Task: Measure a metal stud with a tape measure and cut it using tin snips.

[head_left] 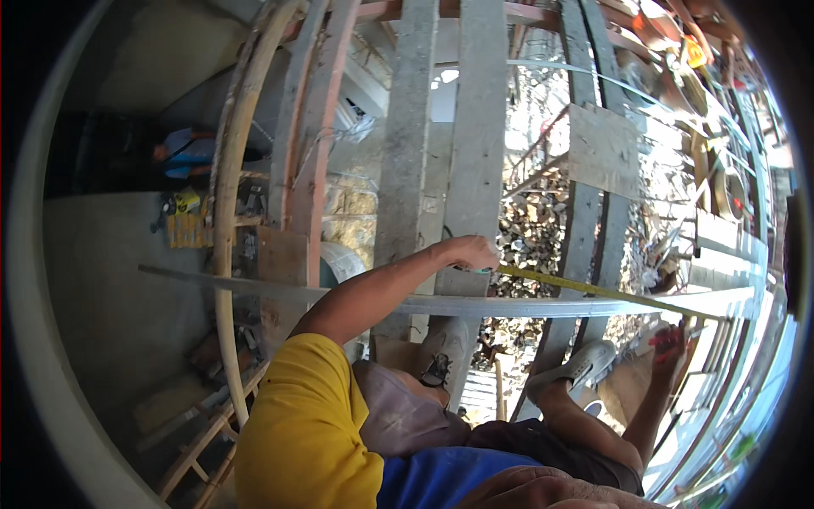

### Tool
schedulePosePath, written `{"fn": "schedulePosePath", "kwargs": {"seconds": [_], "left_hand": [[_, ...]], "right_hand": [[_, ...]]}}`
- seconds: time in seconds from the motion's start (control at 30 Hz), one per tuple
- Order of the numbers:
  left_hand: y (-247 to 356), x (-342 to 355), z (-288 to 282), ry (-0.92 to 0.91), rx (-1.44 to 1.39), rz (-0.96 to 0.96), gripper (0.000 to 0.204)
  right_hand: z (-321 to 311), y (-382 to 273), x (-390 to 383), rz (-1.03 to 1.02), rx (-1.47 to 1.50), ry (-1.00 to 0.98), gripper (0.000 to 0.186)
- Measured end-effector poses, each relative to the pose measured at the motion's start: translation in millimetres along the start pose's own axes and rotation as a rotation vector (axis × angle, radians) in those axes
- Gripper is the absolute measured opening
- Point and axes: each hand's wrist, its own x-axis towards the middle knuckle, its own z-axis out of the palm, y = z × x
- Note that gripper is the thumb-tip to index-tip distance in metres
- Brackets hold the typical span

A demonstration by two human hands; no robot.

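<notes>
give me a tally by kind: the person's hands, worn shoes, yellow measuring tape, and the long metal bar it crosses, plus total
hands: 2
worn shoes: 2
yellow measuring tape: 1
long metal bar: 1
total: 6

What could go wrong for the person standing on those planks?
A misstep: the shoes stand among planks with wide gaps, and rubble shows through, so a foot might slip through.

A skewed measurement: the yellow tape runs from the left hand at a slant across the metal bar, so a length read off it could be wrong.

A shifting bar: it spans the planks, and I can't see whether it is fastened; a bump might move it.
</notes>
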Motion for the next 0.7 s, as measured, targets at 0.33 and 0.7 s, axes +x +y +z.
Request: {"fn": "schedulePosePath", "kwargs": {"seconds": [0.33,0.7], "left_hand": [[87,15,61,0.038,-0.229,0.005,0.037],[128,-4,78,-0.069,-0.176,0.029,0.069]], "right_hand": [[112,52,-83,0.268,-0.023,0.052,0.032],[96,61,-81,0.086,-0.189,0.216,0.030]]}}
